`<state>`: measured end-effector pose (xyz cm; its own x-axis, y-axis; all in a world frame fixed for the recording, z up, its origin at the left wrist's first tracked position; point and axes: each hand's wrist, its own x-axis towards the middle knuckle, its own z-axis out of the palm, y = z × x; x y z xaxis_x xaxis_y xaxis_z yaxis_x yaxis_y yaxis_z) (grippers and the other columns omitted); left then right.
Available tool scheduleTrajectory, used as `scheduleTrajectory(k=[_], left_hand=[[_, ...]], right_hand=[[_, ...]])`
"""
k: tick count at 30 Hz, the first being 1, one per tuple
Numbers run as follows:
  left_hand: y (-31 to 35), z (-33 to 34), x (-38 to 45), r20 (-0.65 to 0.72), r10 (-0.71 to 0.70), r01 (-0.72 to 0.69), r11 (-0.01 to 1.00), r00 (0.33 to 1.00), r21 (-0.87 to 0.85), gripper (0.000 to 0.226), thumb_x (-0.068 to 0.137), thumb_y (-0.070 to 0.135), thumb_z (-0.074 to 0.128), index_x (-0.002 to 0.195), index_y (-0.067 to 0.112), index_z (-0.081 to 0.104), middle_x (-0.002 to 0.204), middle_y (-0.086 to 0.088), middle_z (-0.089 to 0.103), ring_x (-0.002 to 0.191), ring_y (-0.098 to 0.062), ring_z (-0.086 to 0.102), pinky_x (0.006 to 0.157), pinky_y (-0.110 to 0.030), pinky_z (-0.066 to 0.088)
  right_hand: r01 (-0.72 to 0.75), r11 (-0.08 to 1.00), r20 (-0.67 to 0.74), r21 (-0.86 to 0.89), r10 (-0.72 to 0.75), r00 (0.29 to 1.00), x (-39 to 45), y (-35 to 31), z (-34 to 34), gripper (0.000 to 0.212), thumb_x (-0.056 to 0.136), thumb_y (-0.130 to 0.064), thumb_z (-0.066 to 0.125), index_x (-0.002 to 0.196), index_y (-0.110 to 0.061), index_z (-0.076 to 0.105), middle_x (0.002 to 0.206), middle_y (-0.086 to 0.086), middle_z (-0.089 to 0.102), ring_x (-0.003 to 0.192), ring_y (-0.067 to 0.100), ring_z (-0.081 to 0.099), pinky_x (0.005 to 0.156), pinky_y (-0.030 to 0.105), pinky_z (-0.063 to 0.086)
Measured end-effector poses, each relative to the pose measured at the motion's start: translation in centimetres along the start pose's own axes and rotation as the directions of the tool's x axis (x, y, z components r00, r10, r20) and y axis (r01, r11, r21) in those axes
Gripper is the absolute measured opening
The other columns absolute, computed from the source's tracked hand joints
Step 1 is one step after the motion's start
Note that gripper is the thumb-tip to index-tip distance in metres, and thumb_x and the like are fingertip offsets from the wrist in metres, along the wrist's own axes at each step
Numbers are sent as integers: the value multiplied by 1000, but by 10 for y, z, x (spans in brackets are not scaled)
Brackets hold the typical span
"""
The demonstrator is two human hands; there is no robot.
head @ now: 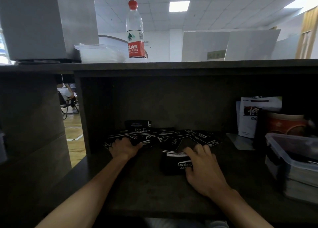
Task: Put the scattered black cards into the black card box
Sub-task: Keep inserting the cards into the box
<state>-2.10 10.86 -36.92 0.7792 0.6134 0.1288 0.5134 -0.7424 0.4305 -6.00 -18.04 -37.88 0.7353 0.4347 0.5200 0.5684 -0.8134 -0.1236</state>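
Several black cards with white script lie scattered on the dark desk, inside the shelf recess. My left hand lies on the left part of the pile, its fingers curled down over some cards. The black card box lies flat in front of the pile, with a stack of white-edged cards at its far end. My right hand grips the box's right side, fingers over the stack and thumb at the near edge. A second black box piece stands upright behind the pile.
A clear plastic container on stacked books sits at the right, with a red can and a white pouch behind it. On the shelf above stand a water bottle and a grey box.
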Motion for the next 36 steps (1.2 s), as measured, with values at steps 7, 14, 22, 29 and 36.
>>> scheduleTrajectory(k=[7, 14, 22, 29, 36], left_hand=[[-11, -14, -15, 25, 80, -40, 715, 996, -698, 7, 87, 10, 69, 94, 12, 68, 103, -5, 66, 97, -18, 62, 79, -27, 47], [8, -26, -91, 202, 621, -331, 632, 758, -701, 8, 87, 3, 67, 93, 9, 69, 93, -7, 73, 92, -16, 69, 87, -29, 53], [19, -41, -54, 504, 590, -240, 766, 631, -596, 29, 85, 16, 59, 111, 23, 69, 109, 2, 73, 103, -12, 66, 79, -32, 45], [28, -4, -17, 88, 2, 7, 995, 996, -98, 66, 72, 72, 65, 112, 19, 61, 121, -6, 60, 118, -28, 56, 102, -42, 43], [14, -12, -7, 116, -35, 80, 909, 993, -409, 33, 79, 26, 79, 103, 5, 69, 101, -12, 70, 89, -25, 66, 86, -32, 52]], right_hand=[[-21, 999, -5, 36, 21, 1000, 0, -1, -2, 52, 87, -33, 53, 136, -36, 37, 123, -9, 39, 116, 10, 33, 99, 32, 39], [-49, 988, -28, 149, 54, 998, -4, -3, -5, 69, 87, -27, 62, 147, -30, 29, 150, -4, 14, 138, 14, 23, 115, 34, 32], [-23, 996, -44, 83, 27, 999, 0, -1, -1, 45, 88, -28, 54, 132, -31, 42, 120, -9, 43, 115, 10, 33, 90, 27, 47], [-16, 995, -37, 94, 20, 999, 1, 0, 1, 46, 89, -27, 54, 133, -32, 41, 123, -8, 43, 115, 10, 32, 90, 27, 47], [-12, 996, -54, 93, 17, 998, -1, -1, -1, 37, 85, -24, 52, 122, -28, 46, 116, -5, 44, 114, 16, 35, 90, 33, 47]])
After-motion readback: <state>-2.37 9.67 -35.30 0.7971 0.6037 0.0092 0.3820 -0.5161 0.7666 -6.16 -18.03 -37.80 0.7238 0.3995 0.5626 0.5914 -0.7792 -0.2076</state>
